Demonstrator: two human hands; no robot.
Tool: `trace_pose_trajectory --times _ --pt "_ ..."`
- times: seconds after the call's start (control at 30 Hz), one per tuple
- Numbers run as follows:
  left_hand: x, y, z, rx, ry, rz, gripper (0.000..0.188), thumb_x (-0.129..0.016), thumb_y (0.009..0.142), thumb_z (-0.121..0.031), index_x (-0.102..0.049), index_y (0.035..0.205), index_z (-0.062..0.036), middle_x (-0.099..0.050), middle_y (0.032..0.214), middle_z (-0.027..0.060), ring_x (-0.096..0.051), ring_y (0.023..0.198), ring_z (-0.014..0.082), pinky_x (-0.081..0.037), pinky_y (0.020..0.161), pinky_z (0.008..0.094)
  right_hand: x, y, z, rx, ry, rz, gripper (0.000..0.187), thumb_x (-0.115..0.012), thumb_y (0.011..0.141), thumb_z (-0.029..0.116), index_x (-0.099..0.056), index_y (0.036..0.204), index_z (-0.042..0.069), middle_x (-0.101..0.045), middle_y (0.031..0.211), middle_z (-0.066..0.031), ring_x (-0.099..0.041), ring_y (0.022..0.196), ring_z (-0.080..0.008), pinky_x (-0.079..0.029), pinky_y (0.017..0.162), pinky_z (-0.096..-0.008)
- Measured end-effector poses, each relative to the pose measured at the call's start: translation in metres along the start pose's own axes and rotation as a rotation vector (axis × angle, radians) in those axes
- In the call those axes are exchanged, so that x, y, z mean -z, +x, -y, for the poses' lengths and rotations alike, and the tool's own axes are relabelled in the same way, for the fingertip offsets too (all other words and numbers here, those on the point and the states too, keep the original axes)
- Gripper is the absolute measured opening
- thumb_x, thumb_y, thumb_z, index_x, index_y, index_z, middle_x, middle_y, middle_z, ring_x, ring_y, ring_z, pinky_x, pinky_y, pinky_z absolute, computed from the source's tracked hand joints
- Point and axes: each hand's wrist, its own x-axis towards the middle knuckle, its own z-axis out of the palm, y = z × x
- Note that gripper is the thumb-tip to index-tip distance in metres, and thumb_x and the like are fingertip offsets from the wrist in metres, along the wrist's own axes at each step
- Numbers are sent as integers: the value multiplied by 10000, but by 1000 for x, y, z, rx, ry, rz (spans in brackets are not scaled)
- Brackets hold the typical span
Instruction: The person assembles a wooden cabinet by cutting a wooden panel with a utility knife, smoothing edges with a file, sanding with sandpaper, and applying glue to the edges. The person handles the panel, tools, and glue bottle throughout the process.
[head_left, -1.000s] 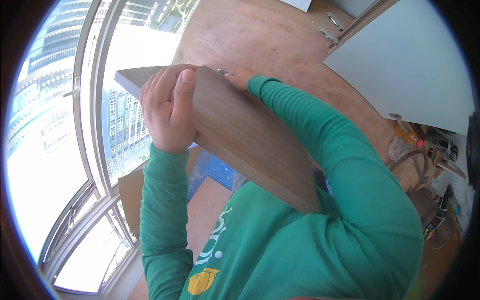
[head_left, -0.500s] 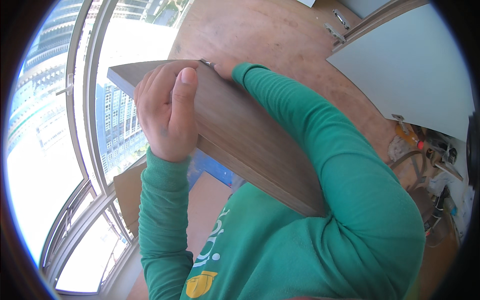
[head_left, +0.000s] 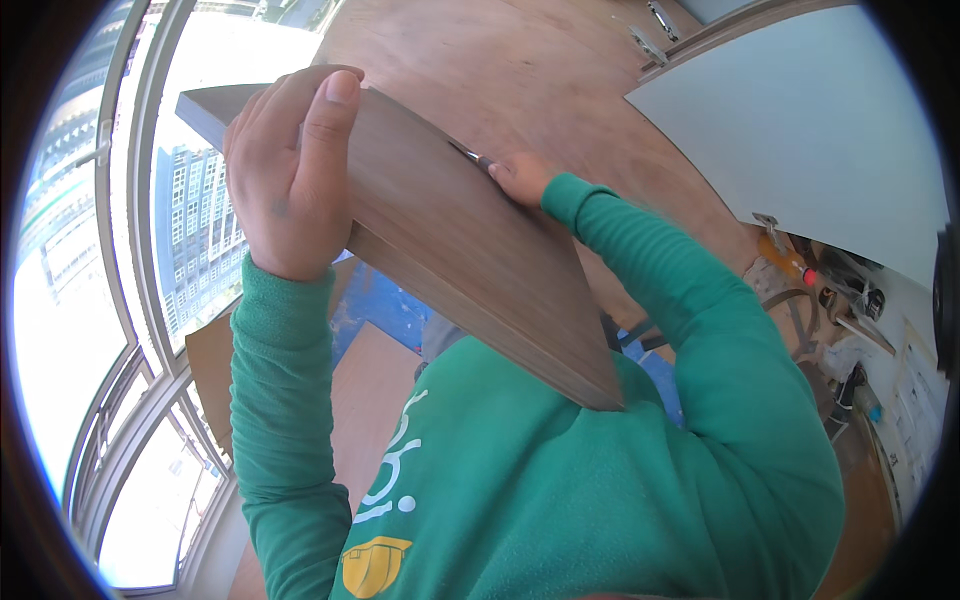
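Note:
A brown wood-grain board (head_left: 470, 250) leans tilted in front of me, its near corner against the green shirt. My left hand (head_left: 290, 170) wraps over its upper left part, fingers curled round the edge and thumb raised along the side. My right hand (head_left: 525, 178) is at the board's far long edge, closed on a slim knife (head_left: 478, 158) with a dark handle and thin metal tip. The knife's tip touches or lies very close to that edge. Most of the right hand's fingers are hidden behind the board.
Tall windows (head_left: 130, 200) stand at the left. A reddish wooden surface (head_left: 430, 60) lies beyond the board. At the right is a white door panel (head_left: 800, 130) with metal hinges (head_left: 648, 45), with tools and an orange bottle (head_left: 785, 258) below it. A cardboard piece (head_left: 208, 375) is near the window.
My right hand and the knife have slid along the board's far edge, rightward and closer to my body. The left hand keeps its hold; it and the board appear slightly further up and left.

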Motion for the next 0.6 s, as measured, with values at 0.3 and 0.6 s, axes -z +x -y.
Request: trace_pose_trajectory --times 0.3,0.6 --pt "-3 2 -2 41 10 18 485 -547 1067 -393 -799 1073 21 -785 1032 197 -721 997 343 -532 942 433 -27 -149 -97 -70 115 -30 460 -519 1067 405 -749 1081 7 -733 1059 -278 -684 981 -482 -517 879 -571" --pt "-4 0 1 34 2 45 478 -545 1078 -384 -798 1096 21 -789 1068 198 -722 1043 343 -529 969 431 -17 -246 -114 -312 110 48 440 -511 1077 423 -728 1103 42 -726 975 -243 -688 948 -462 -524 846 -554"
